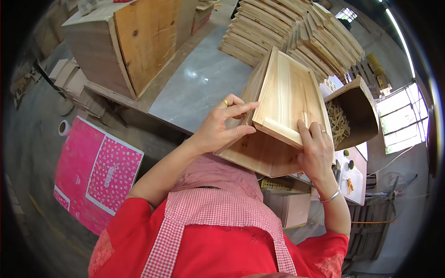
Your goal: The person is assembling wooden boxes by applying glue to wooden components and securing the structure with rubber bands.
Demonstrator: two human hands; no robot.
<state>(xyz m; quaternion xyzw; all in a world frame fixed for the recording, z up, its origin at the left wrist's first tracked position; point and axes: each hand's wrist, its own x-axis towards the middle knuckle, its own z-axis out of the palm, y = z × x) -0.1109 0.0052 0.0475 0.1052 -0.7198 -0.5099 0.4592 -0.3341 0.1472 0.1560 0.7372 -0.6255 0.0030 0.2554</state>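
Note:
A pale wooden box (292, 88) is tilted in front of me, its hollow end facing my body. My left hand (226, 121), with a gold ring, has its index finger and thumb at the box's near left corner, pinching around the edge. At the near right edge, my right hand (317, 147) grips the same box. Its fingers bend over the top panel, and the thumb is hidden. A silver bangle circles the right wrist.
Stacked wooden panels (264, 32) stand behind the box on a grey tabletop (185, 78). A large wooden case (146, 39) occupies the far left. To the right, an open carton (361, 109) contains many small pale pieces (337, 121). A pink printed sheet (95, 173) is low at left.

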